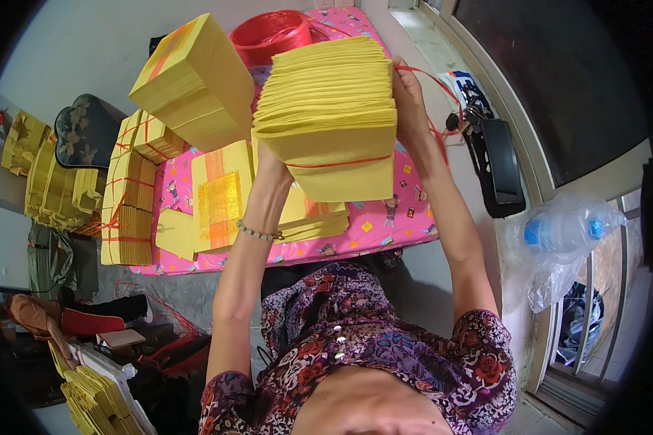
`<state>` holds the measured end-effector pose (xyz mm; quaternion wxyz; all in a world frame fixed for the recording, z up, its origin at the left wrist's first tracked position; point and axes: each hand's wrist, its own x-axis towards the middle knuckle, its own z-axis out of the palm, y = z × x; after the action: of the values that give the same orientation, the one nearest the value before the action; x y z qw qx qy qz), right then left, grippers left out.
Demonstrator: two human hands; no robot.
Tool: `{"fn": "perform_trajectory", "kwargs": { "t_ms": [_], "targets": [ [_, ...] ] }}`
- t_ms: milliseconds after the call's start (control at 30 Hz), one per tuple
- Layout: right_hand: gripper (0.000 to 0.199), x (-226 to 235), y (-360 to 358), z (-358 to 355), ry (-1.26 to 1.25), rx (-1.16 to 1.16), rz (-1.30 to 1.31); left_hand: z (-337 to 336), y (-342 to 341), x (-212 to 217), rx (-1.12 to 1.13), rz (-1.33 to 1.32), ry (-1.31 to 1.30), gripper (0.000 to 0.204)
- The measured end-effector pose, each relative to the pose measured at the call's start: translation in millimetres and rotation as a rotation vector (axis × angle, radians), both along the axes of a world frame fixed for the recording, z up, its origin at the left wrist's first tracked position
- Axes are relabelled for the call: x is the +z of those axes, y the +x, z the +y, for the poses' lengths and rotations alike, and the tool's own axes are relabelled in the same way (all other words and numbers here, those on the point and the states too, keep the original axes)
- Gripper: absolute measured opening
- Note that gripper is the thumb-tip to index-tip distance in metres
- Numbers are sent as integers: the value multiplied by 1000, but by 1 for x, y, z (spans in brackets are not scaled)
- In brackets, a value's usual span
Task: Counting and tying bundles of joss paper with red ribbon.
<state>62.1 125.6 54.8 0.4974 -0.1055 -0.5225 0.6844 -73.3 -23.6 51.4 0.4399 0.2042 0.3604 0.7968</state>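
soft, bright light shows the held yellow stack sharply; straight lines bend toward black corners.

A tall yellow stack and tied bundles block the left of the counter, the held bundle its middle. A hand could pass at the front right.

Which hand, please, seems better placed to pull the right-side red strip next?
Probably the right hand: the red strip trails from beside it, while the left hand is at the other side of the yellow bundle, partly hidden.
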Motion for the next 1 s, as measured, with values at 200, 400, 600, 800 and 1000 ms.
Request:
{"fn": "perform_trajectory", "kwargs": {
  "t_ms": [200,400,600,800,1000],
  "targets": [
    [23,38,-41,10,251,38,46,10,-44,32,125,-4,87,38],
    [27,87,-78,3,378,-54,80,25,-132,55,-14,404,332,29],
    [22,39,-89,10,520,-82,73,19,-124,34,13,186,104,30],
    [19,-12,-107,-2,485,28,49,6,-138,-33,39,205,69,30],
    [17,-3,-110,-2,460,86,24,9,-143,-37,210,425,195,31]
  ]
}}
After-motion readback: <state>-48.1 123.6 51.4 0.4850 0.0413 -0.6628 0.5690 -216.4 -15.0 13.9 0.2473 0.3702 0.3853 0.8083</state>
